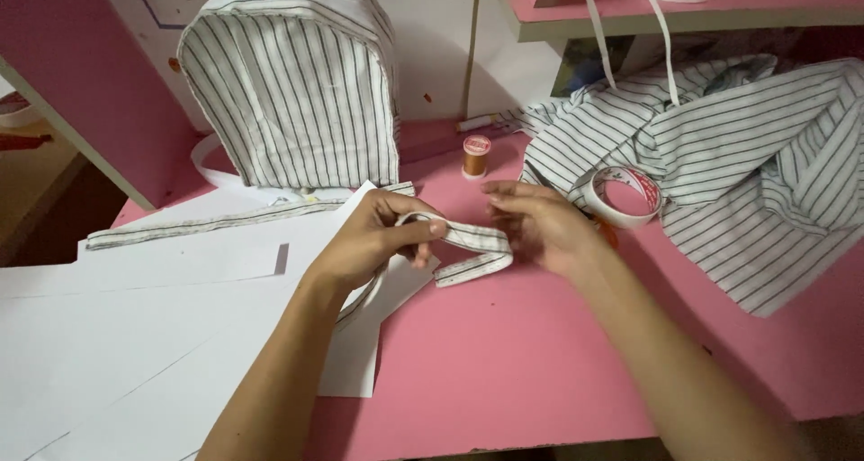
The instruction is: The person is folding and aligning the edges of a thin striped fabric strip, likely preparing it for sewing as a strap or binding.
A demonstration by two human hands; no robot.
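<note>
pink table (504, 362), white paper sheets (135, 335), striped fabric (765, 173), tape roll (623, 196), thread spool (475, 156), striped bag (292, 88)

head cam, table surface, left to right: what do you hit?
White paper sheets → left hand pinching the striped fabric strap → right hand → roll of tape → loose striped fabric. The striped bag and thread spool stand further back, so they are left out.

A striped cloth bag (292, 83) stands beyond the hands, a thread spool (475, 155) between them farther back, tape roll (623, 196) and striped fabric (765, 164) rightward, white paper (135, 335) leftward.
</note>
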